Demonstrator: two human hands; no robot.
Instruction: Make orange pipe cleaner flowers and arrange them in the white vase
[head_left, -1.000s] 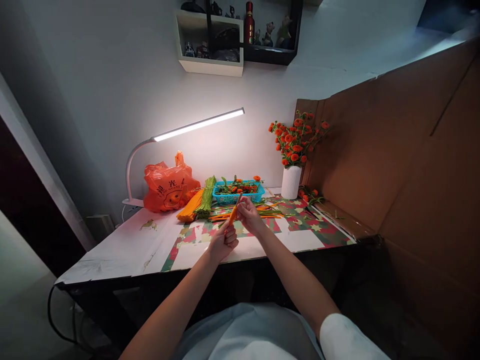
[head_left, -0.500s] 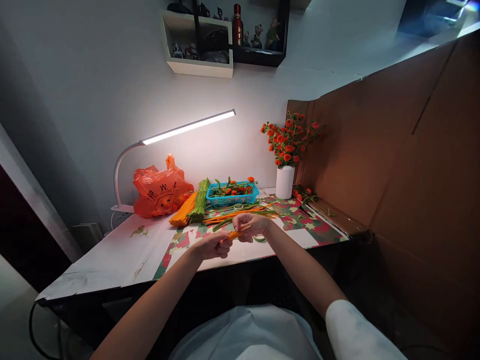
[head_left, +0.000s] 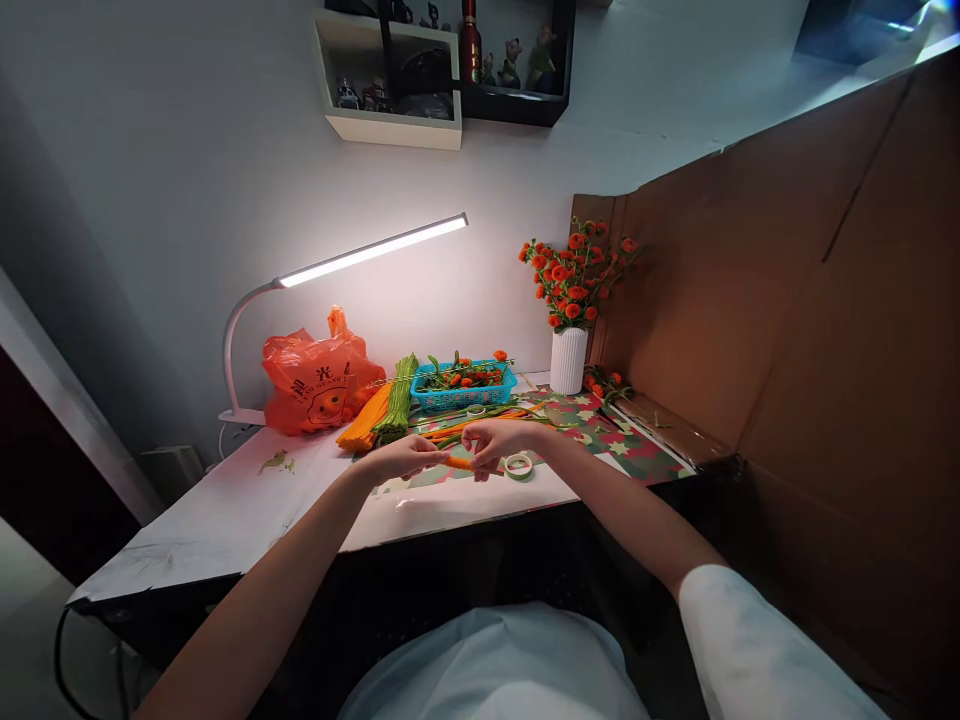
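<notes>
An orange pipe cleaner (head_left: pixel 459 462) lies almost level between my two hands, just above the desk (head_left: pixel 225 510). My left hand (head_left: pixel 405 458) pinches its left end, fingers closed. My right hand (head_left: pixel 491 443) is curled over its right end, fingers closed on it. A small roll of green tape (head_left: pixel 518 466) rests on the desk right beside my right hand. Loose orange and green stems (head_left: pixel 480 418) lie just behind my hands on the patterned mat (head_left: pixel 637 450).
At the back stand bundles of orange and green pipe cleaners (head_left: pixel 379 412), a blue basket of small orange flowers (head_left: pixel 470 385), an orange plastic bag (head_left: pixel 319 375), a white vase of orange flowers (head_left: pixel 568 358) and a lit desk lamp (head_left: pixel 360 255). A cardboard wall (head_left: pixel 787 300) closes the right side.
The orange pipe cleaner has gone from standing upright between my hands to lying nearly flat and shorter, and both hands have dropped closer to the desk. The tape roll now shows.
</notes>
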